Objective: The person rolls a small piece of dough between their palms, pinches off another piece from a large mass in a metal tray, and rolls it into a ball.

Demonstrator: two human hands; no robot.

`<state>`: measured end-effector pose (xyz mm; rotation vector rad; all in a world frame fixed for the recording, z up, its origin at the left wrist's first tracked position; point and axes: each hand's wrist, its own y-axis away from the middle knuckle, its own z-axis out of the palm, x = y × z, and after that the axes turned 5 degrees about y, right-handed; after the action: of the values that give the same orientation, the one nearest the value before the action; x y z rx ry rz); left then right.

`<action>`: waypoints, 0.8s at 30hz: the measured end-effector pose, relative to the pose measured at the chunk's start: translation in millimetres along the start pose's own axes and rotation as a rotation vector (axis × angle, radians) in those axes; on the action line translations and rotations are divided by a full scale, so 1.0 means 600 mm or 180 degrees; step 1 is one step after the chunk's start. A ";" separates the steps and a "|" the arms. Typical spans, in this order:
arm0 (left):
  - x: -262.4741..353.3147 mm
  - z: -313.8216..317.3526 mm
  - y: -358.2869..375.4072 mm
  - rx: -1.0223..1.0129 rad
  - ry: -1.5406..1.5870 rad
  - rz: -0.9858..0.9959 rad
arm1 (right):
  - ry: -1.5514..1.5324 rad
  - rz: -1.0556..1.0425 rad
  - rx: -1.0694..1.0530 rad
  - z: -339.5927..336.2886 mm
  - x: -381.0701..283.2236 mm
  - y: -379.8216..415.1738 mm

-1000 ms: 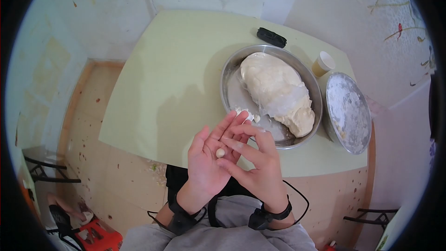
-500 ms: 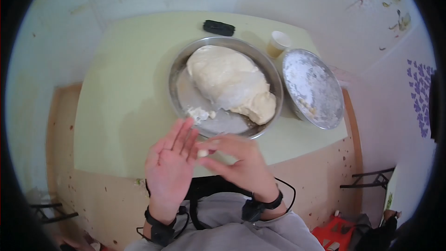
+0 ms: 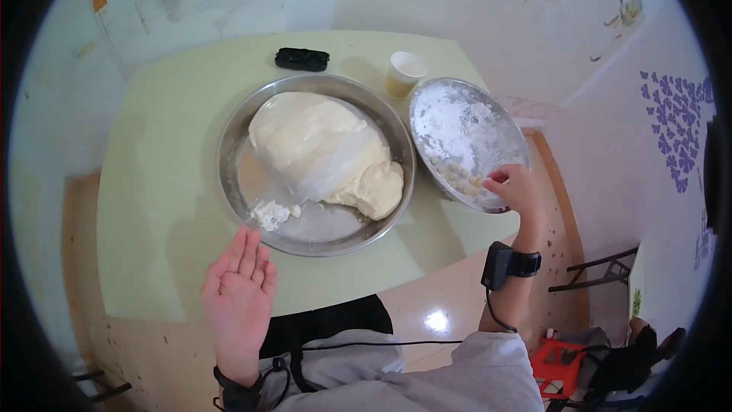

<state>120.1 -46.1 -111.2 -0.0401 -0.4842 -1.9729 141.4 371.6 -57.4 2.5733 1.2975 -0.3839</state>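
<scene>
My left hand (image 3: 240,294) hovers palm up and open over the table's near edge, just below the rim of a large metal basin (image 3: 229,183), and holds nothing. In the basin lie a big lump of pale dough (image 3: 320,145) and some small scraps (image 3: 271,214). My right hand (image 3: 516,188) reaches to the near edge of a floured metal tray (image 3: 457,118), fingers curled down beside a row of several small dough balls (image 3: 457,175). Whether a ball is still between its fingertips is hidden.
The pale green table (image 3: 152,183) also carries a paper cup (image 3: 404,72) and a black object (image 3: 303,59) at its far side. Walls stand close behind and to the right. A red stool (image 3: 557,370) and a dark chair frame (image 3: 602,275) are on the floor at right.
My right hand took the small dough ball from my left palm and moved right to the floured tray. The left hand stayed open. My view swung right.
</scene>
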 end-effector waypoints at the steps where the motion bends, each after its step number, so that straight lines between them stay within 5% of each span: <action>1: -0.001 0.000 -0.001 0.0074 -0.0010 0.0046 | -0.0012 0.0014 0.0015 0.000 0.002 -0.008; 4: -0.001 0.006 -0.005 0.0189 -0.0001 0.0102 | 0.0062 0.0063 -0.0438 0.016 0.025 -0.033; 6: 0.000 0.007 -0.008 0.0248 0.0035 0.0122 | 0.0297 -0.0454 -0.0176 0.026 0.048 -0.049; 24: -0.008 0.003 -0.024 0.0025 0.0221 0.0104 | -0.0015 -0.0772 0.0305 -0.002 0.056 -0.059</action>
<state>109.5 -36.3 -115.2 0.0253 -0.4435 -1.9335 132.4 417.7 -70.5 2.4933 1.6333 -0.5068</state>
